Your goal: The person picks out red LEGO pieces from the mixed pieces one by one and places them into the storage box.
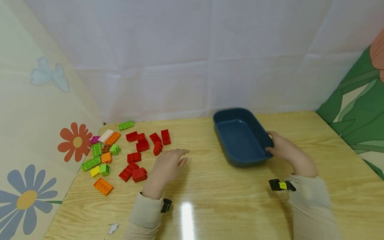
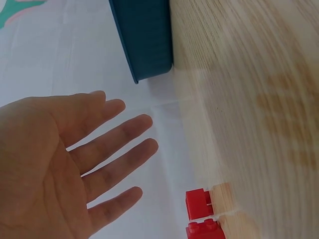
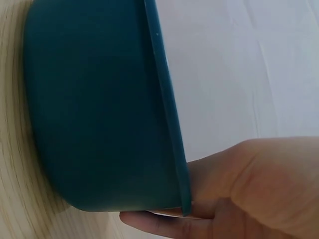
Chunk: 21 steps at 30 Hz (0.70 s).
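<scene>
A dark blue rectangular bin [image 1: 240, 140] sits on the table toward the right. My right hand [image 1: 283, 148] grips its right-hand rim, thumb at the inside and fingers along the outer wall; in the right wrist view the hand [image 3: 239, 194] is at the corner of the bin [image 3: 99, 109]. My left hand [image 1: 168, 166] hovers over the table just right of several red toy bricks [image 1: 134, 157], its fingers extended and spread, holding nothing. The left wrist view shows its open palm [image 2: 75, 149] with red bricks [image 2: 199, 204] below.
Left of the red bricks lie several green, orange, yellow, white and pink bricks [image 1: 103, 169]. A white cloth [image 1: 168, 66] hangs behind the wooden table [image 1: 216, 200]. Flower-patterned panels [image 1: 27, 140] stand at both sides. A torn white patch [image 1: 113, 228] marks the table's near left.
</scene>
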Motion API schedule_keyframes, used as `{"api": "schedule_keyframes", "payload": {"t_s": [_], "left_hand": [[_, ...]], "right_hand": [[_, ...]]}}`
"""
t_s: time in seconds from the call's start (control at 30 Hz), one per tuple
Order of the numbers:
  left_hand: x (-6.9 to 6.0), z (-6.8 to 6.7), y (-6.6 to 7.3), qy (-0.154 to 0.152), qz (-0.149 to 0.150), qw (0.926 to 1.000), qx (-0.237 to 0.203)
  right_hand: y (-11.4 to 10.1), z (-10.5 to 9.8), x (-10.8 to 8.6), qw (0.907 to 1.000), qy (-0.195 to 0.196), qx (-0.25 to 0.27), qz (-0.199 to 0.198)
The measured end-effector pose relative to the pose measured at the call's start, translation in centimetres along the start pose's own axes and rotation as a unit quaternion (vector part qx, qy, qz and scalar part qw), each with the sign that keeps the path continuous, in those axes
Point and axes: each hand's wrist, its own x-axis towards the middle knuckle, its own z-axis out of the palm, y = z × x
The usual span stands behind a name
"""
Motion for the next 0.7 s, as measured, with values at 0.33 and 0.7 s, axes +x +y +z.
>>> {"api": "schedule_keyframes", "payload": {"t_s": [0.33, 0.7], "left_hand": [[0.0, 0.1, -0.2, -0.01, -0.011, 0.9999, 0.001], [0.0, 0.0, -0.2, -0.017, -0.011, 0.9998, -0.005]], "right_hand": [[-1.4, 0.8, 0.5, 0.9999, -0.002, 0.004, -0.012], [-2.4, 1.6, 0.9, 0.999, 0.008, 0.006, -0.045]]}}
